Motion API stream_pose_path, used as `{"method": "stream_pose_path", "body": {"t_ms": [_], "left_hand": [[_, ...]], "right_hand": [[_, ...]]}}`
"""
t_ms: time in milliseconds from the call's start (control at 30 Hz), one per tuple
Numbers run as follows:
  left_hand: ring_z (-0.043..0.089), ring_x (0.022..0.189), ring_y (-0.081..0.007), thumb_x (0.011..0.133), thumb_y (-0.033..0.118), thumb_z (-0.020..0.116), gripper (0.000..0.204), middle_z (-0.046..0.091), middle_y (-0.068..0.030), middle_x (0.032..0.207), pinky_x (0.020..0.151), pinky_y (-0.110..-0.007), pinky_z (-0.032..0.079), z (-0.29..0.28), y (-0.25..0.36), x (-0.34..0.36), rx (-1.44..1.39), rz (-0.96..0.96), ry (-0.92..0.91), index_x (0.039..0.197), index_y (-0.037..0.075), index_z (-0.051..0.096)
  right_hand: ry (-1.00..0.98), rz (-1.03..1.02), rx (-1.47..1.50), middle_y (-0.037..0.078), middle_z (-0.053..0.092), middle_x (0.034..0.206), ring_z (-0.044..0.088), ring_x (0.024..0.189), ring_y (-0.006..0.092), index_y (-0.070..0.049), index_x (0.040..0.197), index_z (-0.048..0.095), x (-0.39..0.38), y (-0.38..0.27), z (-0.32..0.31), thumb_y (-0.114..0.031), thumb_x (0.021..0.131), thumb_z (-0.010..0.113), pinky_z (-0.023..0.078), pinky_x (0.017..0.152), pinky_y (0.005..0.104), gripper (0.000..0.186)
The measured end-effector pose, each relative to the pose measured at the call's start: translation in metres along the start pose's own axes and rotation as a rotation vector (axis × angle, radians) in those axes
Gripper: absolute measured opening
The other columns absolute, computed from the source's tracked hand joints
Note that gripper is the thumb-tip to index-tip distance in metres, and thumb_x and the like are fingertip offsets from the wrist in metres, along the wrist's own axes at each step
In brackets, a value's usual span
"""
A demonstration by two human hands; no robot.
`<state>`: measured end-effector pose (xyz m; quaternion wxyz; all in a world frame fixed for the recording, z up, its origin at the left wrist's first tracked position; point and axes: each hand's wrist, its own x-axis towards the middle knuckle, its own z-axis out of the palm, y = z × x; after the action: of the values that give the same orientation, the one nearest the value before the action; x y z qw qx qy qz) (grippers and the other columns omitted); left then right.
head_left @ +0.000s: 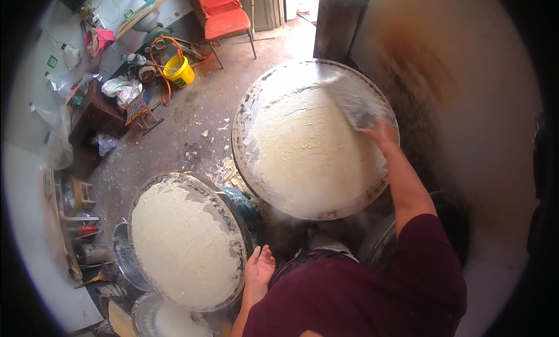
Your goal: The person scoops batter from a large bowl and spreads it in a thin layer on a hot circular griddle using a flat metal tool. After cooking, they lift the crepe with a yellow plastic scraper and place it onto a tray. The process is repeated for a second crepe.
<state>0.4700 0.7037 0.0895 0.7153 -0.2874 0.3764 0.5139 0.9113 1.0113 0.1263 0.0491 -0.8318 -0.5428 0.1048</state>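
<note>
My right arm reaches out over a large round griddle point(335, 213), whose dark rim shows around a wide, pale layer of batter point(308, 151). In my right hand point(381, 133) is a broad, flat, greyish scraper point(350, 104), blurred by motion over the far right part of the batter. My left hand point(260, 266) is held low near my body, palm up and fingers loosely apart, with nothing in it. Beside it, on the left, stands a second round griddle point(236, 220), also covered with a pale, ragged-edged sheet point(186, 244).
Bowls or basins point(125, 255) stand left of the second griddle; a basin of white stuff point(174, 319) sits nearer me. Farther off are a yellow bucket point(179, 72) with an orange hose point(156, 46) and a red chair point(224, 20). A stained wall point(454, 104) rises on the right.
</note>
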Motion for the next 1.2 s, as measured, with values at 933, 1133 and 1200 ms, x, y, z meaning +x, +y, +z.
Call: {"method": "stream_pose_path", "body": {"t_ms": [933, 1133, 1200], "left_hand": [[0.060, 0.079, -0.0153, 0.085, 0.022, 0.058, 0.023, 0.062, -0.0048, 0.090, 0.067, -0.030, 0.048, 0.014, 0.005, -0.002, 0.156, 0.037, 0.065, 0.097, 0.002, 0.057], [0.060, 0.079, -0.0165, 0.086, 0.020, 0.057, 0.019, 0.062, -0.0061, 0.093, 0.066, -0.032, 0.049, 0.024, -0.002, -0.001, 0.161, 0.069, 0.131, 0.097, 0.004, 0.054], [0.060, 0.080, -0.0171, 0.086, 0.019, 0.056, 0.018, 0.061, -0.0067, 0.094, 0.066, -0.033, 0.049, 0.026, -0.005, 0.001, 0.140, 0.086, 0.166, 0.096, 0.004, 0.053]], "right_hand": [[-0.324, 0.365, 1.027, 0.011, 0.064, 0.087, 0.062, 0.073, 0.0220, 0.004, 0.096, 0.063, 0.009, 0.007, -0.005, -0.024, 0.075, 0.069, 0.049, 0.063, 0.0373, 0.036], [-0.420, -0.372, 0.473, 0.006, 0.059, 0.069, 0.059, 0.067, 0.0203, -0.006, 0.086, 0.063, 0.020, -0.130, 0.036, -0.038, 0.066, 0.073, 0.045, 0.059, 0.0344, 0.040], [-0.177, -0.539, 0.063, 0.011, 0.064, 0.077, 0.062, 0.076, 0.0265, -0.008, 0.088, 0.061, 0.028, -0.150, 0.040, -0.038, 0.064, 0.074, 0.047, 0.064, 0.0382, 0.041]]}}
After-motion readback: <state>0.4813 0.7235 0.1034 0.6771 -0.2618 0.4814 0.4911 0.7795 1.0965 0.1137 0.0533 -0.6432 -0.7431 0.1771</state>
